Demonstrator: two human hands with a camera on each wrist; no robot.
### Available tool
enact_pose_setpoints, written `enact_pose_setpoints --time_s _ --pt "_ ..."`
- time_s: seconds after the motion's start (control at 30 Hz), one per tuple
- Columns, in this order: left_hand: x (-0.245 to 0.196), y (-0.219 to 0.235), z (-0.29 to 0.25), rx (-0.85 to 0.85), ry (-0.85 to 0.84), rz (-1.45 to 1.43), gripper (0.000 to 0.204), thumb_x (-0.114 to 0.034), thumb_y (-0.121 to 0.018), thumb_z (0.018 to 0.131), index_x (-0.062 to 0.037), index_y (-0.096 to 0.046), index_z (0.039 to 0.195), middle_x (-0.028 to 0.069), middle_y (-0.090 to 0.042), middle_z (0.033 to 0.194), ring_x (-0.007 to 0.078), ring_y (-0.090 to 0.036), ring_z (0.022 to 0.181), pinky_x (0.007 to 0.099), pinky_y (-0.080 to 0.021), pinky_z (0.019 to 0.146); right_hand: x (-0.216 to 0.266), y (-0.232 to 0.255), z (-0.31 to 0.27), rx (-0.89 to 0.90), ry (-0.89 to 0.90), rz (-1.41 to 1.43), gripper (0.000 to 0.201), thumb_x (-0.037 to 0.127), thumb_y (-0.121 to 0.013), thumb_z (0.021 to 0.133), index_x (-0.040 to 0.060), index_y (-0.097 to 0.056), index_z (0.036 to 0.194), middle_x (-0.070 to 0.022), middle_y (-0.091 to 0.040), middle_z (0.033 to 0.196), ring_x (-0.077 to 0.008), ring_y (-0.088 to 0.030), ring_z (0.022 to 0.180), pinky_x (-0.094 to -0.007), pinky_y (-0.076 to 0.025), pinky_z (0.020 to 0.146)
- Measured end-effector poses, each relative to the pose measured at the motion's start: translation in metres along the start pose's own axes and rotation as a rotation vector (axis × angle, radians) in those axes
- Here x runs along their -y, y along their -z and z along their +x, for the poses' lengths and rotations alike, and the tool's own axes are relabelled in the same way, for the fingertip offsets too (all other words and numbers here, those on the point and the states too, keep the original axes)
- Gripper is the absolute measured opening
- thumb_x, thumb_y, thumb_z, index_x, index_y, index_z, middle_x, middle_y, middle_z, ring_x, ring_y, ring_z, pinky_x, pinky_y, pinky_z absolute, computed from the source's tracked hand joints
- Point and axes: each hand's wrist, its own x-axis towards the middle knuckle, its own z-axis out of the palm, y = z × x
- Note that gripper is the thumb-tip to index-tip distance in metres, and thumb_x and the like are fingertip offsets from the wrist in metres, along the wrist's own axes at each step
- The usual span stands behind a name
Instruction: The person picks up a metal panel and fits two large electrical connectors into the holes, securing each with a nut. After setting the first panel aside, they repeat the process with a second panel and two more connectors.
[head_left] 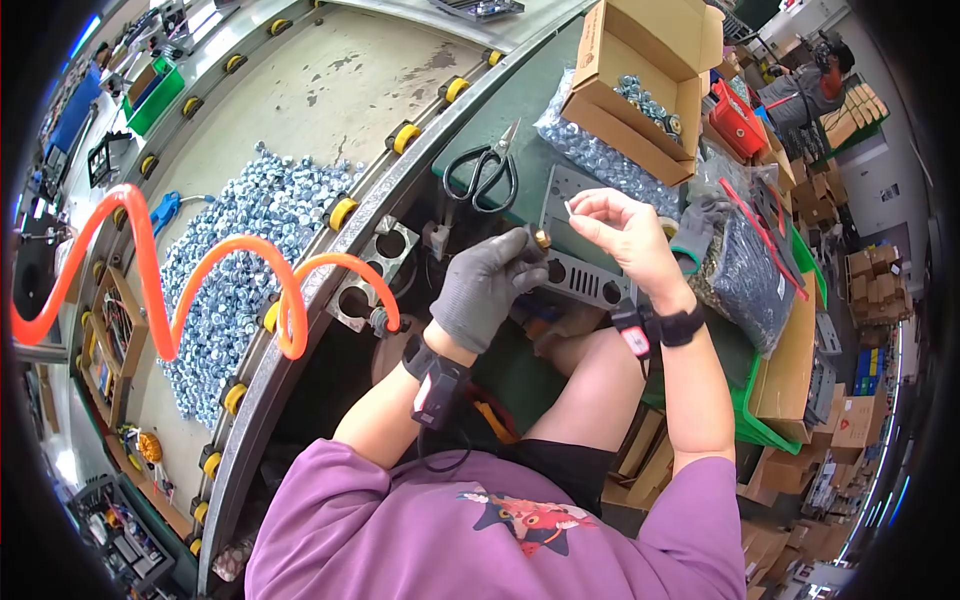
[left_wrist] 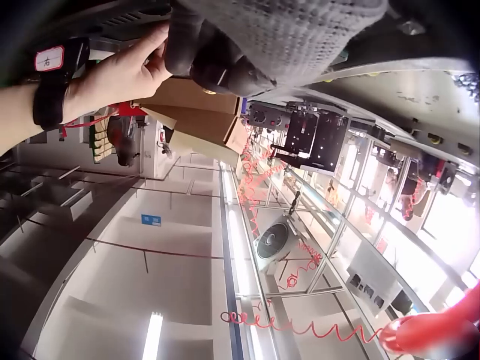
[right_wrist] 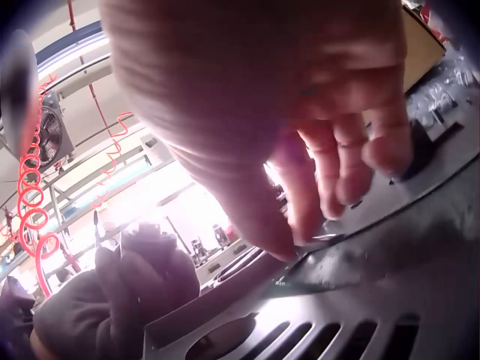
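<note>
My gloved left hand [head_left: 482, 292] pinches a small dark fitting with a brass-coloured end [head_left: 542, 239] between thumb and fingers. My bare right hand [head_left: 632, 238] holds a tiny pale piece [head_left: 570, 208] at the tips of thumb and forefinger; what kind of piece I cannot tell. The two hands face each other, a short gap apart. Below and behind them a grey metal panel [head_left: 590, 283] with a row of slots and round holes lies on the green bench. In the right wrist view the gloved left hand [right_wrist: 112, 300] shows beyond the slotted panel.
Black-handled scissors [head_left: 484, 178] lie at the bench edge. An open carton [head_left: 640, 130] of metal parts rests beside bagged parts [head_left: 610, 155]. A large heap of small metal parts [head_left: 250, 250] covers the left-hand surface, crossed by a coiled orange air hose [head_left: 215, 255].
</note>
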Motion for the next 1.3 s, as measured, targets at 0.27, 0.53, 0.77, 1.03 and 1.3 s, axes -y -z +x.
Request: enact_pose_setpoints --time_s 0.27,0.53,0.77,1.03,1.3 --pt "0.008 -0.003 -0.008 0.041 -0.023 0.011 0.027 -0.015 -0.048 0.099 0.0063 -0.058 0.112 0.0117 -0.062 0.109 0.0187 -0.063 0.096 0.0304 -0.055 0.081 0.021 -0.038 -0.031 -0.057 0.031 -0.141 0.021 0.012 -0.077 0.079 0.0031 -0.064 0.094 -0.0012 -0.066 0.086 -0.0068 -0.060 0.078 -0.0226 -0.050 0.068" --pt "0.029 0.065 0.004 -0.038 -0.136 0.745 0.024 -0.004 -0.057 0.090 0.0022 -0.059 0.114 0.0087 -0.065 0.103 0.0155 -0.062 0.093 0.0292 -0.051 0.080 -0.006 -0.035 -0.049 -0.274 -0.116 0.138 0.023 0.010 -0.073 0.084 -0.0013 -0.064 0.103 -0.0043 -0.067 0.092 -0.0089 -0.062 0.083 -0.0237 -0.050 0.078" --pt "0.065 0.047 0.028 0.392 0.266 -0.312 0.033 -0.013 -0.046 0.096 0.0016 -0.052 0.125 0.0120 -0.063 0.112 0.0193 -0.062 0.098 0.0305 -0.053 0.084 -0.030 -0.035 -0.068 -0.343 -0.120 0.162 0.027 0.009 -0.070 0.087 -0.0033 -0.060 0.109 -0.0070 -0.066 0.101 -0.0123 -0.063 0.091 -0.0286 -0.051 0.086" --pt "0.062 0.025 0.011 0.359 0.217 -0.248 0.040 -0.026 -0.045 0.098 0.0015 -0.052 0.126 0.0117 -0.062 0.115 0.0210 -0.063 0.097 0.0304 -0.053 0.083 -0.011 -0.031 -0.073 -0.254 -0.070 -0.222 0.020 0.009 -0.071 0.083 -0.0002 -0.065 0.101 -0.0080 -0.067 0.099 -0.0161 -0.065 0.089 -0.0292 -0.052 0.084" --pt "0.057 0.028 0.007 0.298 0.223 -0.138 0.039 -0.029 -0.046 0.098 0.0021 -0.056 0.120 0.0099 -0.064 0.111 0.0213 -0.064 0.097 0.0313 -0.051 0.083 -0.007 -0.030 -0.065 -0.166 0.103 -0.558 0.019 0.011 -0.070 0.082 0.0023 -0.066 0.098 -0.0113 -0.068 0.096 -0.0236 -0.066 0.078 -0.0312 -0.054 0.072"
